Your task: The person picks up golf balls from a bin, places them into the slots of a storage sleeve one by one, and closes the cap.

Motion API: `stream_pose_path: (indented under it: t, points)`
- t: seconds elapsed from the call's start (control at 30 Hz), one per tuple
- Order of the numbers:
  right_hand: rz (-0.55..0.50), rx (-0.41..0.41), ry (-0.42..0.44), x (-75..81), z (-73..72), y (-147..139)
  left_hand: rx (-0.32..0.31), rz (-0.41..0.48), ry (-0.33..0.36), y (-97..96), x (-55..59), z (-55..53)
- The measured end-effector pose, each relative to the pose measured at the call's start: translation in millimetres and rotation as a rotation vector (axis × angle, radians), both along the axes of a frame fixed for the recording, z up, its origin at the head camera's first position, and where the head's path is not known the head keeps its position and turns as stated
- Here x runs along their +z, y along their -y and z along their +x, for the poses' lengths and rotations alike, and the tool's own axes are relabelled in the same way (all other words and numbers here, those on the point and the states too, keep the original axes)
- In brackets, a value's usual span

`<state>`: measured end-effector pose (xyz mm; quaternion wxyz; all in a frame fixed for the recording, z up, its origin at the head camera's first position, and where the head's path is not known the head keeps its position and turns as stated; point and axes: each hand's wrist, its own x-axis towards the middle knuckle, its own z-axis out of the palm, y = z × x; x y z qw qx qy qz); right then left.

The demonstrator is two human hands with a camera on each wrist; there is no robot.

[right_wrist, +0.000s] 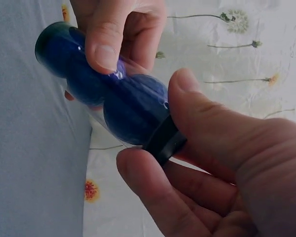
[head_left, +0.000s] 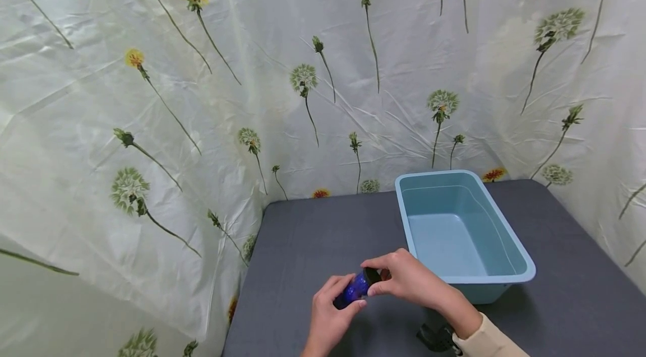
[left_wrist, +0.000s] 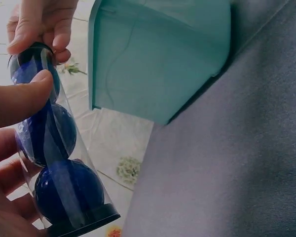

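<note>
A clear tube (head_left: 357,287) with blue balls (left_wrist: 69,190) stacked inside it is held tilted above the table, left of the basin. Its ends carry dark caps. My left hand (head_left: 330,307) grips the tube around its body, thumb along one side. With thumb and fingers my right hand (head_left: 409,281) pinches the black cap (right_wrist: 165,140) at the upper right end. In the right wrist view that cap sits on the tube's end, right beside the nearest ball.
A light blue plastic basin (head_left: 504,279) stands on the dark grey table (head_left: 313,233) to the right, just beyond my right hand. Behind the table hangs a white sheet (head_left: 282,21) printed with dandelions. A black strap device (head_left: 436,338) is on my right wrist.
</note>
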<state>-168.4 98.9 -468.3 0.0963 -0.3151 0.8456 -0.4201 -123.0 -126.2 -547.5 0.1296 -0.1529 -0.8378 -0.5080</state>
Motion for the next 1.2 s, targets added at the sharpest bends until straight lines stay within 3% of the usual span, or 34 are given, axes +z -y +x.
stream_pose_path:
  t: [0.23, 0.43, 0.7, 0.87, 1.2]
  points:
    - [-0.014, -0.035, 0.018, 5.7, -1.4, -1, 0.003, -0.020, -0.121, -7.3, -2.2, -0.2]
    - [0.018, -0.017, -0.024, 11.8, -3.7, 0, 0.004, -0.071, -0.221, -9.1, 0.6, -0.9]
    - [0.088, 0.063, -0.109, 16.4, -4.4, 2, -0.030, -0.175, -0.258, -7.1, 3.4, 1.3]
    - [0.092, 0.096, -0.107, 14.5, -1.6, 0, -0.058, -0.224, -0.291, -6.8, 6.9, 5.1]
    - [0.080, 0.147, -0.141, 16.5, 1.7, -1, -0.072, -0.274, -0.267, -8.3, 12.7, 8.3]
